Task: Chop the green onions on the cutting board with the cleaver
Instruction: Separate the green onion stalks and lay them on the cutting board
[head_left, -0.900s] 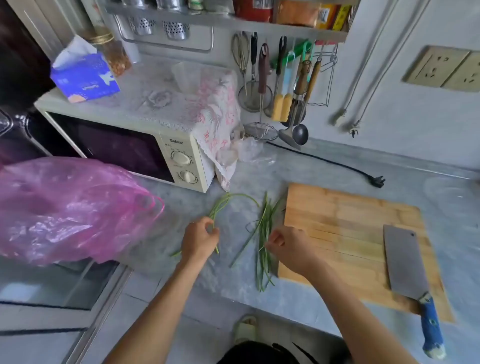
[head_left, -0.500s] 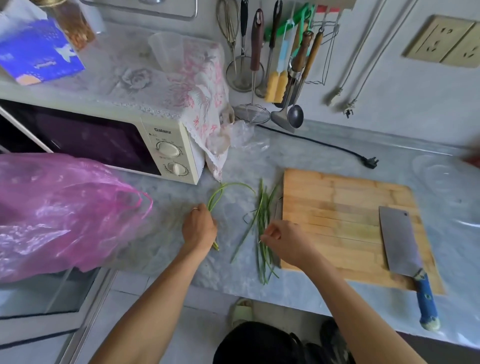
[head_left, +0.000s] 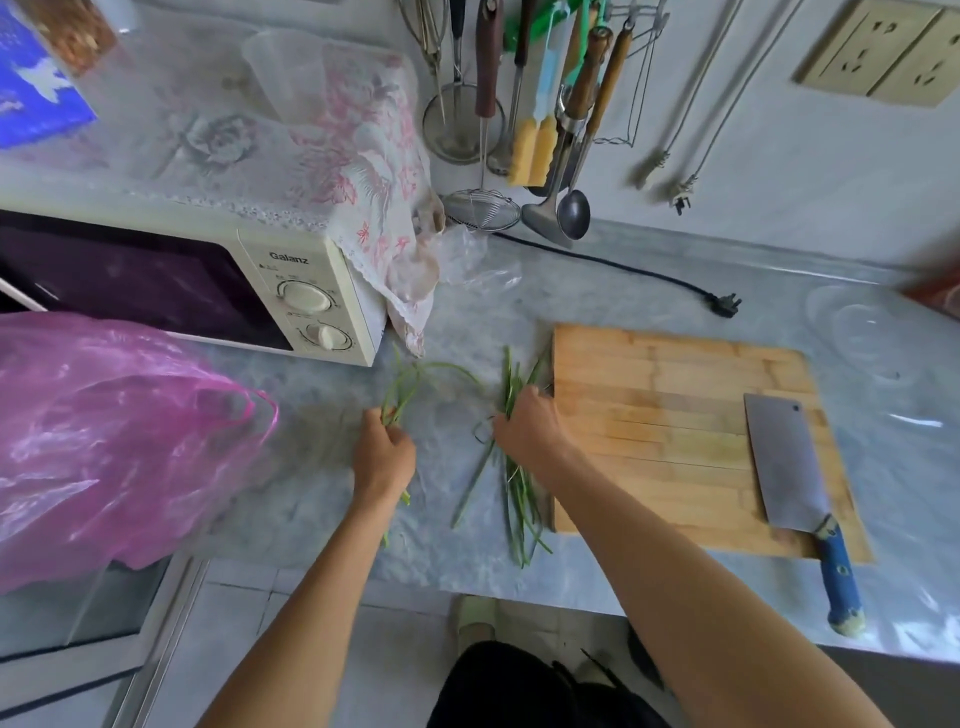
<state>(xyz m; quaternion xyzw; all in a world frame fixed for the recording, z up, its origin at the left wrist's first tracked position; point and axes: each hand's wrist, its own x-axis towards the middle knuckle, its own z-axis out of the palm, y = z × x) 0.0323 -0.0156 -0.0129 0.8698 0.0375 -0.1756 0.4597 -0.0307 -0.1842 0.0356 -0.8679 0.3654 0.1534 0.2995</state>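
Head view: your left hand (head_left: 383, 457) grips a small bunch of green onions (head_left: 410, 387), fingers curled round the stalks, on the grey counter (head_left: 597, 291) in front of the microwave (head_left: 311, 291). Your right hand (head_left: 524, 423) is curled over a second bunch of green onions (head_left: 519, 499), gripping it just left of the cutting board (head_left: 670, 415); loose stalks trail toward the counter edge. No onions on the board. Cleaver (head_left: 784, 462) lies flat on the board's right side, blue handle (head_left: 839, 577) sticking past the near edge, untouched. Pink plastic bag (head_left: 104, 436) far left.
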